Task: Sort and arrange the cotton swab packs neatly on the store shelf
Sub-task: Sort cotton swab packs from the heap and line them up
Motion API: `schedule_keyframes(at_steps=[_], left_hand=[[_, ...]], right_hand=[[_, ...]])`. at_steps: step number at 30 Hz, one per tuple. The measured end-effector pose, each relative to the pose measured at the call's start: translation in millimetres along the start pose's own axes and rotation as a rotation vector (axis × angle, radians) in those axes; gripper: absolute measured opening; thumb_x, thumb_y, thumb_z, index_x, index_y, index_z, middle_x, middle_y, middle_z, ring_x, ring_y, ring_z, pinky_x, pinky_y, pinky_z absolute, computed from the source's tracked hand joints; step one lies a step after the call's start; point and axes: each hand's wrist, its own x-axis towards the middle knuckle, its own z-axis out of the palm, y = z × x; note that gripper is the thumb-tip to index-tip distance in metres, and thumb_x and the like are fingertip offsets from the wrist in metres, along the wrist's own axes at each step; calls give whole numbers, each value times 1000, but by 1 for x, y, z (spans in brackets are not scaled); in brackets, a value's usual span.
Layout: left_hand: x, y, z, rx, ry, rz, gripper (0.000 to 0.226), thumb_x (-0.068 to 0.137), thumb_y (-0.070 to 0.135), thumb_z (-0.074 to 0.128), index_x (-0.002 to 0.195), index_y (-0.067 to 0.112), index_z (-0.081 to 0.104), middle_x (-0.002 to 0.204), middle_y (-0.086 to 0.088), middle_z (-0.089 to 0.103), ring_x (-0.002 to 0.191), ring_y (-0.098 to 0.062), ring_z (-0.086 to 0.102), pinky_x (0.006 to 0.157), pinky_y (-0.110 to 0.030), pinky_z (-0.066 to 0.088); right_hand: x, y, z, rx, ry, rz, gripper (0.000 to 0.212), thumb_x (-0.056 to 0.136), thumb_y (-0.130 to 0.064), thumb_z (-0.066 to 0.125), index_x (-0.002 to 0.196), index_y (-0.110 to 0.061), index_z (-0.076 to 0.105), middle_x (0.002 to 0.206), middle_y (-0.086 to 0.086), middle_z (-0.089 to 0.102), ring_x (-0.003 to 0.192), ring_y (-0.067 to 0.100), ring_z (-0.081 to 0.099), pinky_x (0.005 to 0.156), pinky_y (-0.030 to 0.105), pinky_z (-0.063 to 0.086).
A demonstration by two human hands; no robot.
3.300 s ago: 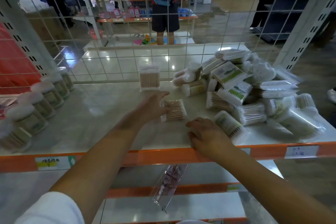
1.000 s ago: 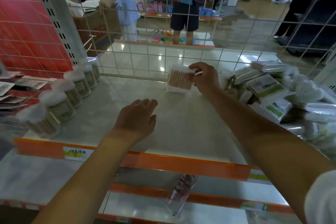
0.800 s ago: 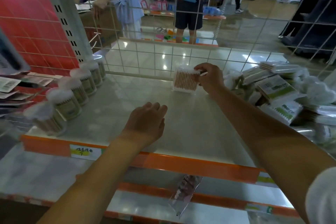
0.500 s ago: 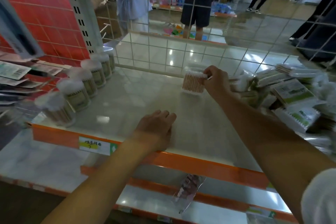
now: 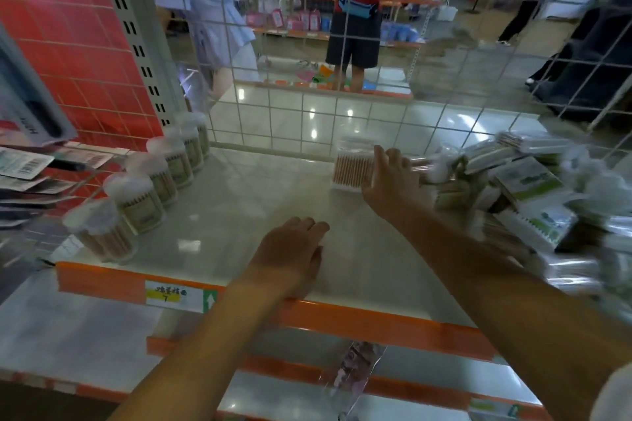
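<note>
Now: cotton swab box (image 5: pixel 354 164) upright near shelf (image 5: pixel 222 215) back edge.
Right hand (image 5: pixel 393 178) touches its side, fingers straight; left hand (image 5: pixel 290 253) flat, empty, at front edge.

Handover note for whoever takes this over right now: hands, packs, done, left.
Left hand: open, resting flat on the shelf near its front edge.
Right hand: fingers against the clear swab box standing at the back by the wire grid; whether the grip is closed is unclear.
Done: round swab tubs lined up along the left side.
Left: the jumbled pile of swab packs on the right.
</note>
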Motion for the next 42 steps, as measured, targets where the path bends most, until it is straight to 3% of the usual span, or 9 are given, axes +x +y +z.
schedule_keyframes(at_steps=[10,14,16,19,21,29,32,38,42], left_hand=[[6,54,7,165,-43,-50,46,95,30,41,138,18,34,130,-2,46,118,-22,42,90,-32,39],[4,71,19,87,66,58,38,70,19,74,104,6,66,89,-9,66,76,-30,64,54,-36,52],[4,82,25,74,116,102,33,66,22,70,95,6,69,79,-7,67,65,-28,64,46,-33,50],[4,103,27,35,101,142,38,72,32,48,96,10,68,81,-3,67,69,-25,64,49,-33,51],[6,114,29,25,85,169,43,73,36,40,97,13,68,83,-1,66,71,-23,64,52,-33,52],[18,187,26,-91,-14,390,50,74,37,34,109,16,63,97,-2,64,89,-26,60,70,-36,49],[29,200,23,-40,-21,432,40,87,32,40,124,21,51,120,2,53,112,-21,45,84,-31,37],[49,209,28,-60,-16,423,76,67,44,10,123,17,53,120,-4,56,110,-26,48,83,-32,40],[53,205,31,-174,11,358,44,83,27,39,122,14,56,122,-5,57,113,-28,49,87,-34,42]], right_hand=[[-118,5,-41,18,-199,-163,60,94,-34,45,144,-19,17,146,4,29,130,23,32,103,34,30],[-150,28,-54,24,-225,-154,59,97,-36,38,147,-23,10,151,0,21,135,22,24,106,32,22],[-161,39,-55,11,-185,-148,57,95,-33,44,145,-17,24,145,5,35,128,27,37,101,36,32],[-177,55,-56,64,-81,-130,47,74,-28,59,116,-7,61,106,13,65,88,34,64,67,40,55],[-185,66,-60,102,-45,-112,42,73,-29,55,107,-7,65,98,11,68,80,30,66,59,38,57],[-218,112,-79,246,117,6,31,79,-24,47,94,-8,69,91,8,68,82,28,65,68,39,56],[-226,132,-83,210,182,86,25,74,-15,58,94,-7,70,90,8,69,81,29,66,68,33,55],[-230,152,-84,230,221,299,37,89,-30,57,121,-13,59,120,4,59,114,23,52,91,29,41],[-222,148,-79,173,58,337,62,87,-43,56,141,-20,34,133,-1,46,123,19,39,97,28,34]])
